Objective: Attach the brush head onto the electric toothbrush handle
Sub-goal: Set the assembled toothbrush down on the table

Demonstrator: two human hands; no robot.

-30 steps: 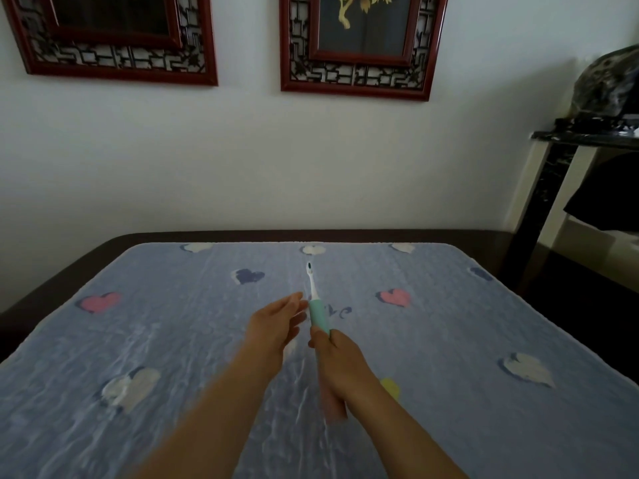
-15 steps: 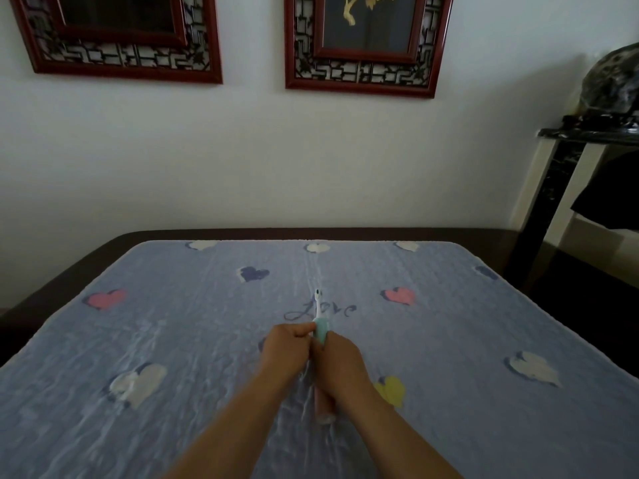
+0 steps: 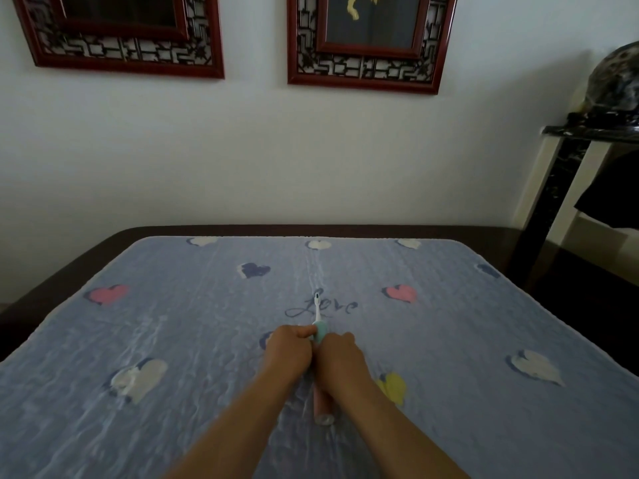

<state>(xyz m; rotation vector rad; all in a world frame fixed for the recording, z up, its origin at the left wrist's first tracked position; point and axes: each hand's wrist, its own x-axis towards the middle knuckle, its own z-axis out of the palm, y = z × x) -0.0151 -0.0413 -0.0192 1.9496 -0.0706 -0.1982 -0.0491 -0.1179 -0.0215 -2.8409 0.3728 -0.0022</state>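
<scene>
you are looking down at a table (image 3: 52, 288) with a dark wooden edge, covered by a pale blue cloth (image 3: 173, 340) printed with pink, white, navy and yellow hearts and the word "love" in script near the middle. behind it is a plain white wall with two red lattice picture frames (image 3: 363, 43) hanging side by side. at the far right stands a dark marbled stand (image 3: 567, 188) with a mottled rounded object on top.

your two hands are pressed together over the centre of the cloth. your right hand (image 3: 340, 361) is wrapped closed around the toothbrush handle (image 3: 320, 331), whose mint green upper part shows above your fingers and whose pink lower end sticks out below your wrist, close to the cloth. your left hand (image 3: 288, 352) is curled closed against the top of the handle, thumb and finger pinching at its neck. the white brush head (image 3: 317, 307) points away from you, over the word "love".

a second ago your left hand was open beside the handle and the toothbrush was held higher and further out; since then both hands have drawn closer to you and lower, and the left has closed onto the handle.
</scene>
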